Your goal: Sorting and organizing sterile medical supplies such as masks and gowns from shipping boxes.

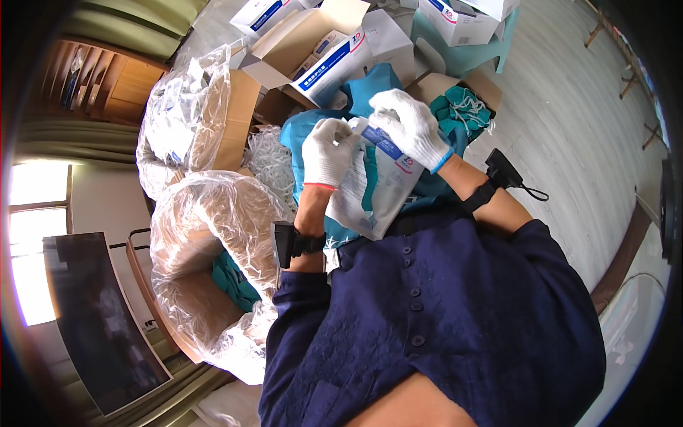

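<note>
White pouch (pixel 395 188), banded in blue near its top, was just below your two hands, between them. Your left hand (pixel 329 153), in a white knit glove with a red cuff edge, had its fingertips drawn narrowly together on the pouch's upper left edge. Your right hand (pixel 413 128), in a matching glove with a blue cuff edge, bent its fingers over the upper right part; whether they gripped the pouch could not be told from this view. A teal strip (pixel 370 181) showed down the pouch's front, below the gap between your hands; whether it was inside or outside was unclear.

Teal cloth (pixel 299 132) spread behind the pouch and beyond your hands. Just left of your left hand was a heap of white cords (pixel 267 153). Farther left stood a plastic-lined carton (pixel 237 135), and nearer your body another lined carton (pixel 181 213) held teal pieces (pixel 233 281). Just right of your right hand was a teal bundle with white ties (pixel 462 107). Ahead of your hands, an open white box (pixel 338 78) held small packs (pixel 324 50); ahead and to the right, a pale teal stool (pixel 462 57) carried white boxes (pixel 452 21).
</note>
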A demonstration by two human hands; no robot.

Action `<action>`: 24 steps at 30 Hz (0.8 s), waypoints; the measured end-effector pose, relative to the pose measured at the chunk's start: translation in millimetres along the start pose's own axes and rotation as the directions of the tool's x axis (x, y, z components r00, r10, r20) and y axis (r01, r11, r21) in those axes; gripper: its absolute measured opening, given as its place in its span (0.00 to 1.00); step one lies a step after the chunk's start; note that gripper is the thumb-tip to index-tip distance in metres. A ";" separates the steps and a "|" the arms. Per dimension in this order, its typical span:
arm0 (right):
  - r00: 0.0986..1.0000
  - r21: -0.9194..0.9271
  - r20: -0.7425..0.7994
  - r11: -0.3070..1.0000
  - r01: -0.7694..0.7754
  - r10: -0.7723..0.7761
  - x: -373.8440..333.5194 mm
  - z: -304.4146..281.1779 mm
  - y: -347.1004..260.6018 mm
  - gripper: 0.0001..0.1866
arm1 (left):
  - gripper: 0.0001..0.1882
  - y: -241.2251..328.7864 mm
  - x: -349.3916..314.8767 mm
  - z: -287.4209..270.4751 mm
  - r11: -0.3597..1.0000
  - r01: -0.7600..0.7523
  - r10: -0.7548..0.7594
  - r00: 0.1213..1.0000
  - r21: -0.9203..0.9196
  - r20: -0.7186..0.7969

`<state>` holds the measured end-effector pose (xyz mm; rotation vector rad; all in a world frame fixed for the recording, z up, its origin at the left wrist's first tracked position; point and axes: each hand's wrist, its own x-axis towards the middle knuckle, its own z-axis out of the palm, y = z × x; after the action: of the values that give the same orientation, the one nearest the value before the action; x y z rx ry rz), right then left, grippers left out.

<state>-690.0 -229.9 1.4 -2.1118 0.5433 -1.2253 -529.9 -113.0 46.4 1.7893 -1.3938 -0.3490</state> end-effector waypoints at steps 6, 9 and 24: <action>0.757 0.326 0.514 0.725 -0.607 0.403 24.4 -12.5 -29.9 0.11 | 0.08 5.2 -5.8 3.6 1.000 -0.020 0.020 0.999 0.000 0.039; 0.799 0.093 0.459 0.874 -0.478 0.388 21.8 -15.5 -37.9 0.12 | 0.08 9.9 -5.7 0.8 0.999 0.031 -0.029 0.994 -0.014 0.105; 0.965 0.051 0.209 0.984 -0.171 0.156 8.1 4.7 -40.0 0.10 | 0.12 7.8 -16.4 -5.5 0.961 -0.172 0.127 0.970 0.218 0.206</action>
<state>-680.5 -204.8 32.5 -2.0599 0.5619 -0.9097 -537.2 -96.2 51.4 1.8617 -1.7573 -0.2895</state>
